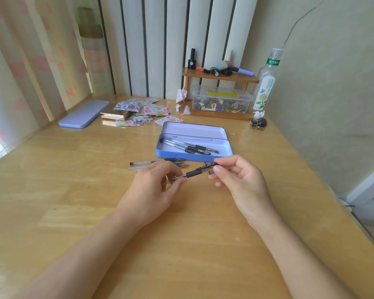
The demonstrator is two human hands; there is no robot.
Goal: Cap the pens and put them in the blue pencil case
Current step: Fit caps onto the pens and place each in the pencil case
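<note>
I hold a clear-barrelled pen with a black rubber grip (194,172) in front of the open blue metal pencil case (194,155). My right hand (239,180) pinches its back end; my left hand (156,184) closes on its tip end (whether a cap sits there, I cannot tell). More loose pens (158,164) lie on the wooden table (73,190) against the case's front wall. Capped pens (190,146) lie inside it. Left of and beyond it lies a lilac tin lid (83,114).

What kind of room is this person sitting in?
Probably a home desk nook: a wooden desk with a blue pencil case, scattered stickers and a small shelf against a curtain.
</note>
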